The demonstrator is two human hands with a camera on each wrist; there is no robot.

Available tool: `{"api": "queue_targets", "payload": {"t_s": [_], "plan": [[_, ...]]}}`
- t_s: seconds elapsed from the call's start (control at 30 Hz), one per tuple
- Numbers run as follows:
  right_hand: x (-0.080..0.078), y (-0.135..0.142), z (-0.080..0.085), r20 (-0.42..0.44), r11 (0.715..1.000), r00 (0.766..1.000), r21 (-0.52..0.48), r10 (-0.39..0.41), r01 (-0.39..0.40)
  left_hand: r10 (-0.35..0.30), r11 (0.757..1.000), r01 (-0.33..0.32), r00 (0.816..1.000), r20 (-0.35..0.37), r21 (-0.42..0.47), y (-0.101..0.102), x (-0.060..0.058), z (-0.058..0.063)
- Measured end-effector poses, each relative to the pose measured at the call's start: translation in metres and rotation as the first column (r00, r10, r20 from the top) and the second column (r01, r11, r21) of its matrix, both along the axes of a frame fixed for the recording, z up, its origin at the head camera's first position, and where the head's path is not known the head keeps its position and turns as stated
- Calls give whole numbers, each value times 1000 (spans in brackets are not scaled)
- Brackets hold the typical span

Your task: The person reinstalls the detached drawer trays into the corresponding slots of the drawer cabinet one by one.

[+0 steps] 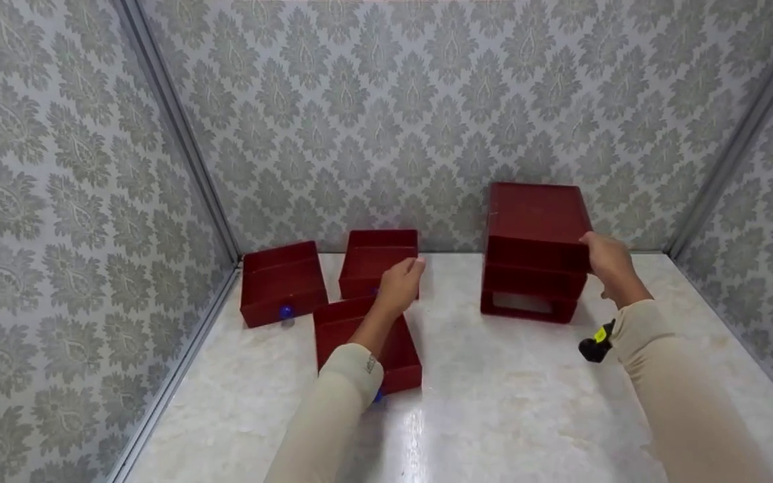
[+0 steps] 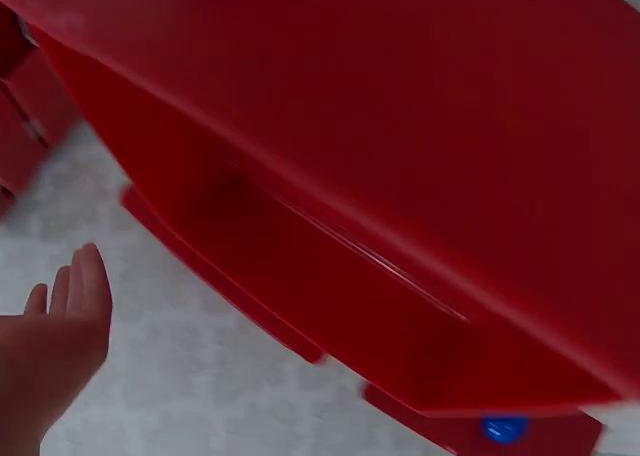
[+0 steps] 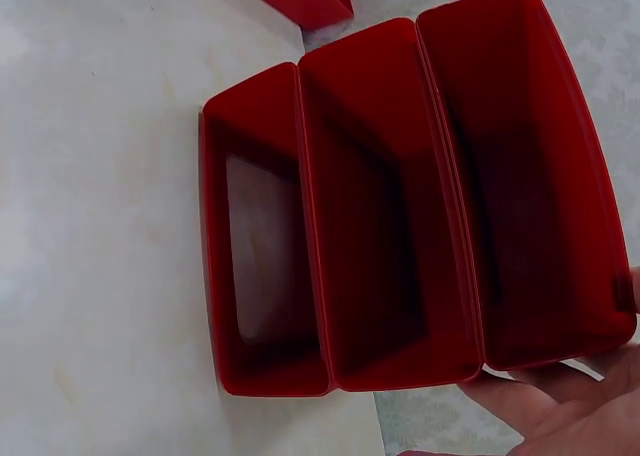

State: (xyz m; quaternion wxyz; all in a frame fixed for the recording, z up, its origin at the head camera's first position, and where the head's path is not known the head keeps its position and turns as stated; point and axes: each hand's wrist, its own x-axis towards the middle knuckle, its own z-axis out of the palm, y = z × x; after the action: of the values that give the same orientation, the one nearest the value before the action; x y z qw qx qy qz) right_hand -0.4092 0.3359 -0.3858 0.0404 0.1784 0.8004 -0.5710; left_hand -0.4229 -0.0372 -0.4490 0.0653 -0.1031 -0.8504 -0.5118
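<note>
A dark red three-tier drawer cabinet (image 1: 537, 211) stands at the back right, its three open-fronted slots (image 3: 370, 226) empty. My right hand (image 1: 611, 261) grips its upper right side, thumb at the front edge and fingers along the outer side wall in the right wrist view. To the left lie three loose red drawers: one at far left (image 1: 282, 278), one at the back (image 1: 380, 248), one in front (image 1: 403, 349). Over the back and front drawers hovers my left hand (image 1: 398, 285), holding nothing; its fingers (image 2: 92, 281) look fairly straight in the left wrist view.
Blue round knobs (image 1: 286, 312) mark the drawer fronts. Patterned wall panels (image 1: 386, 121) enclose the pale marbled table (image 1: 494, 396) at the back and both sides. A black device with a yellow mark (image 1: 598, 342) hangs at my right wrist.
</note>
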Motion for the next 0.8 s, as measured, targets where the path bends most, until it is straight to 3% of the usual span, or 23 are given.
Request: {"api": "queue_targets", "payload": {"t_s": [0.1,0.2,0.3,0.47,0.8], "plan": [[-1,-9,-1,-6,999,1000,23,27,-27,-127,983,111,986,111,145,25,6,6],[-1,-17,-1,-1,998,999,37,47,-47,-262,938,207,949,176,279,46,11,11],[0,-23,-1,7,999,999,24,40,-40,-355,901,279,914,195,332,61,18,13],[0,-29,-2,-6,999,1000,42,10,-10,-395,903,341,898,193,260,69,26,17],[-2,-28,-5,-75,997,997,69,20,-15,-425,902,404,893,148,151,68,27,15]]}}
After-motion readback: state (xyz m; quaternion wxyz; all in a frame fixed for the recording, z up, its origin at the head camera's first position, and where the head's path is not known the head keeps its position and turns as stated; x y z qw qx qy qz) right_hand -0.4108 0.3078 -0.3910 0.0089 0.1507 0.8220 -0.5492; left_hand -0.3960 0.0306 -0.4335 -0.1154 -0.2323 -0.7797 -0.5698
